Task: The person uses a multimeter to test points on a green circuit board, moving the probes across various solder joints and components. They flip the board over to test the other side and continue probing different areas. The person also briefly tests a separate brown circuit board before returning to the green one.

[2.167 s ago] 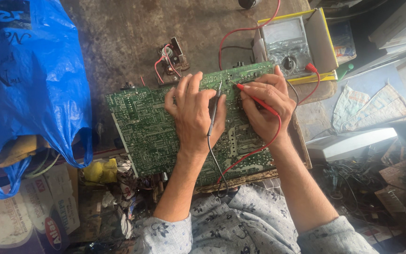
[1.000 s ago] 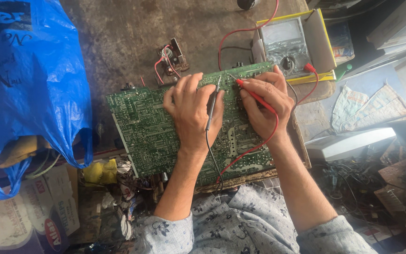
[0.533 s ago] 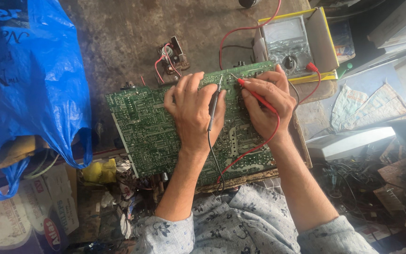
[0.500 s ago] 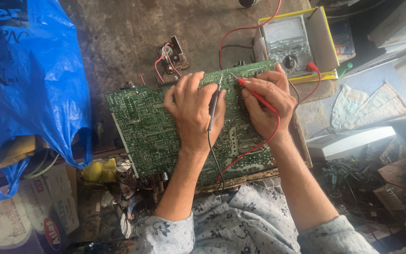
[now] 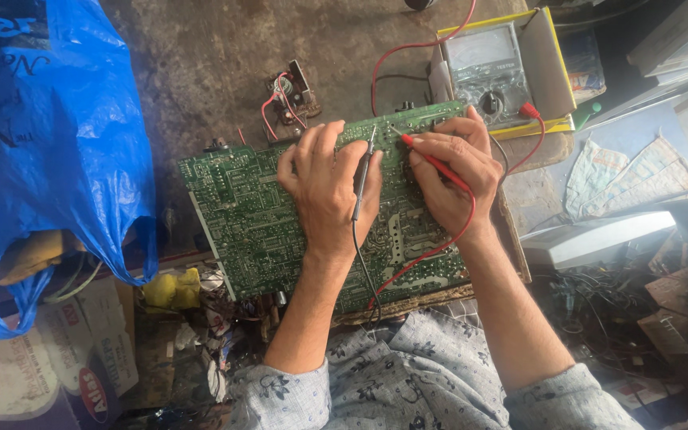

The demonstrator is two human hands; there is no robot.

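Green circuit board lay solder side up on the worn grey bench top, tilted a little, its near edge over my lap.

My left hand rested flat on the middle of the board, fingers spread forward. The black probe was pinched between thumb and forefinger, its metal tip touching the board near the far edge. Its dark lead ran back along my wrist toward my shirt.

My right hand sat just beside the left, fingers curled closed around the red probe. Its tip pointed left and touched the board close to the black tip. The red wire looped across the board's near right part.

The meter, a dial type, sat in a yellow box past the board's far right corner, with a red plug at its side. A small part with red wires lay on the bench beyond the board. A blue plastic bag hung at the left.
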